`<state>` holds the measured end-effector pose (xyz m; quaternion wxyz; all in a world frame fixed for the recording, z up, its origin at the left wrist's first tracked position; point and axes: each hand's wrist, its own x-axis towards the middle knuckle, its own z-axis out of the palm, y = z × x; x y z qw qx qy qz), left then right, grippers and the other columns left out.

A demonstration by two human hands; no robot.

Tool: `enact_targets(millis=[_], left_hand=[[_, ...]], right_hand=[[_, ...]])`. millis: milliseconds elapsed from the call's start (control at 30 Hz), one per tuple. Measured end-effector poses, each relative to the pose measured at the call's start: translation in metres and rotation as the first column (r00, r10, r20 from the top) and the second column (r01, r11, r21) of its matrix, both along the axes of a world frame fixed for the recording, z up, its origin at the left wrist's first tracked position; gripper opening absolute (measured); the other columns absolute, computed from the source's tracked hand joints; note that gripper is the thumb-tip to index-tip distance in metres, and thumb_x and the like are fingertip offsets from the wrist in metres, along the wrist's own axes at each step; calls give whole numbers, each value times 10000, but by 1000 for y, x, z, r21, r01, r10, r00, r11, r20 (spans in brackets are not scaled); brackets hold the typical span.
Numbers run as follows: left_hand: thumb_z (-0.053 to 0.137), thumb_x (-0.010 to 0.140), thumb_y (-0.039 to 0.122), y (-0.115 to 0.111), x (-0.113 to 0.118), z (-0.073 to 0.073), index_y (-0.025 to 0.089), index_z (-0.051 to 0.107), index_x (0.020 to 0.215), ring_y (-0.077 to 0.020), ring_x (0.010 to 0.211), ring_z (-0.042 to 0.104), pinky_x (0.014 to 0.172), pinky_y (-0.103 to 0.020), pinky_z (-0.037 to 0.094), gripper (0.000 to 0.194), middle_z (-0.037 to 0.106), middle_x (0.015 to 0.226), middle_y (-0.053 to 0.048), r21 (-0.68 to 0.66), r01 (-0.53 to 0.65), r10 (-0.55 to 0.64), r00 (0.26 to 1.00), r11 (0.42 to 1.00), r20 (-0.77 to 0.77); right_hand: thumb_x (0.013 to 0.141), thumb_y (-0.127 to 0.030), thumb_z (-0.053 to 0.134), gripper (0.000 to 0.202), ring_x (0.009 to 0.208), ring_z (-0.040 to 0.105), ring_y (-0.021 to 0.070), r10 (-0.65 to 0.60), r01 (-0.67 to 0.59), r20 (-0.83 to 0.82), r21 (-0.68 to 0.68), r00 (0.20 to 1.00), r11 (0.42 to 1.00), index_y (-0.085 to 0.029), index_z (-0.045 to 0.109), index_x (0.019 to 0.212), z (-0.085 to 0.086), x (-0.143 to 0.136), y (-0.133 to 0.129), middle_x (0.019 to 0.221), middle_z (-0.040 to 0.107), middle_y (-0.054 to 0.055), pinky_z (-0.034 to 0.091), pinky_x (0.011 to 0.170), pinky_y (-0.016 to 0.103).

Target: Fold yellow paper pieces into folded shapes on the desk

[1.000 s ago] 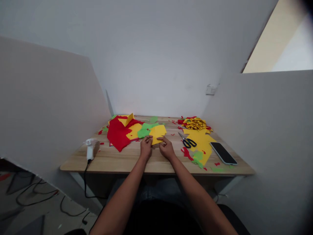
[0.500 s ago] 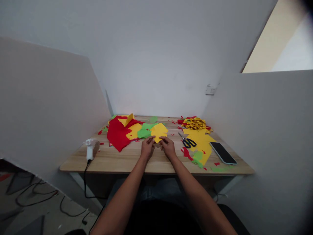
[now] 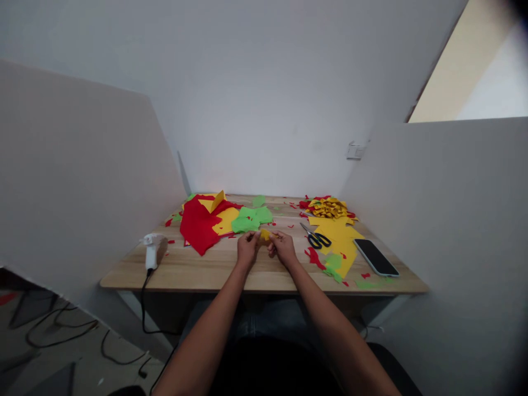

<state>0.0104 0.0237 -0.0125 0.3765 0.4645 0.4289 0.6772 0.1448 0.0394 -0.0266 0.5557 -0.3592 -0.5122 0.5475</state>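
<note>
Between my two hands is a small yellow felt piece (image 3: 265, 235), folded or tilted so that little of it shows. My left hand (image 3: 248, 248) pinches its left side with thumb and fingertips. On the other side, my right hand (image 3: 282, 246) grips it with closed fingers. Both hands are above the front middle of the wooden table (image 3: 198, 278). Just beyond them lie green felt pieces (image 3: 249, 219). To the right of my right hand, dark-handled scissors (image 3: 318, 240) rest partly on yellow felt sheets (image 3: 340, 236).
Large red felt (image 3: 200, 225) lies left, near a white glue gun (image 3: 152, 253) with a black cable. Ruffled yellow felt strips (image 3: 329, 208) are heaped at the back right. A phone (image 3: 376, 257) lies near the right edge. Partitions (image 3: 445, 220) stand on both sides.
The yellow felt piece stood spread out before; now it is folded or tipped and shows much smaller. The green pieces behind it have come into view. Both hands stay in nearly the same place.
</note>
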Motion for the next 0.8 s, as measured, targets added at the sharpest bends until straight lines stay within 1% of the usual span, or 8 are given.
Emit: enact_targets(millis=[200,267,333,433,533,600,700,800], left_hand=[[732,679,443,-2,1,1,152,632,646,-92,461,471,456,-201,374,309,572,524,20,-24,41,-39,997,999,65],[750,660,410,-1,1,-1,147,664,685,-112,522,532,503,-215,413,278,634,595,-6,-1,56,-56,996,998,64],[772,637,365,0,1,-2,143,699,732,-139,612,590,579,-237,456,251,688,688,-38,24,61,-61,998,998,11],[773,641,327,1,0,-3,144,735,817,-167,710,630,660,-267,484,256,726,802,-73,39,41,-38,996,998,-87],[742,677,329,1,-1,-5,152,737,929,-171,725,640,657,-275,492,308,735,883,-84,33,24,-19,990,999,-143],[730,685,327,2,-2,-7,155,734,928,-170,725,641,663,-280,496,298,735,894,-82,41,5,3,984,999,-180],[721,686,319,5,-3,-12,161,736,857,-184,772,647,708,-292,500,234,732,881,-79,72,-43,57,975,997,-215],[706,692,296,7,-5,-13,165,740,814,-198,814,649,759,-307,491,183,732,854,-79,94,-107,126,965,990,-231]], right_hand=[[686,-423,679,445,368,548,134,14,-14,-10,30,1000,999,-174,580,1041,4,-1,-3,529,623,-44,435,333,212],[700,-415,692,399,403,555,123,16,-16,-6,84,1000,996,-176,604,1008,5,-2,-4,575,626,-38,433,347,204],[701,-414,712,332,418,535,108,-21,18,16,137,1000,990,-172,637,915,4,-2,-3,599,619,-30,434,363,205],[697,-409,724,293,513,569,124,-131,111,77,219,988,969,-164,672,849,2,-1,-1,715,663,13,485,433,228],[740,-386,682,293,753,645,181,-194,135,160,320,968,938,-168,693,936,-2,1,2,925,695,63,541,570,254],[781,-375,635,297,856,649,200,-207,123,205,361,957,924,-174,693,992,-4,3,3,1015,689,77,549,628,266],[815,-363,594,293,915,647,207,-226,116,252,387,941,915,-183,695,1023,-6,4,3,1073,682,80,546,674,274],[816,-352,599,293,890,652,203,-240,113,278,407,930,907,-181,688,1037,-4,5,1,1037,691,78,531,652,264]])
